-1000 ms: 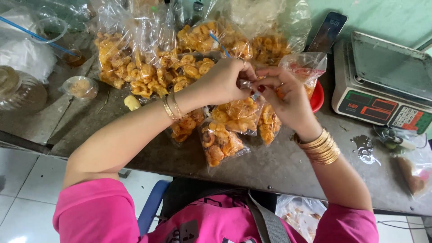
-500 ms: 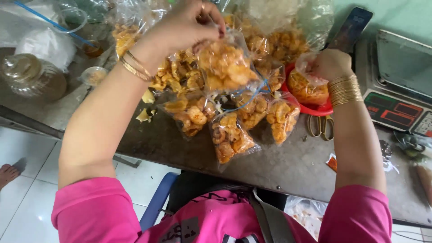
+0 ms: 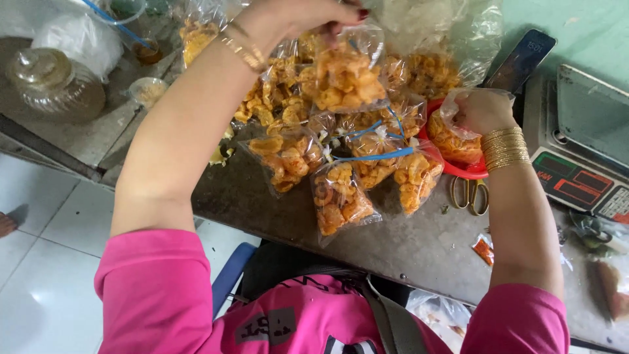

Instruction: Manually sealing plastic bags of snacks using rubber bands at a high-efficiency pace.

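Currently your left hand [image 3: 295,16] pinches a tied bag of orange crackers [image 3: 344,78], lifted above the bench's far edge. Your right hand [image 3: 481,110] grips an open bag [image 3: 452,137] over the red bowl [image 3: 468,172]; tying it likely follows.

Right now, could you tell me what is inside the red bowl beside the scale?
The red bowl holds an open clear bag of orange fried snacks, gripped by the right hand. The bag covers the bowl's bottom, so anything beneath stays hidden.
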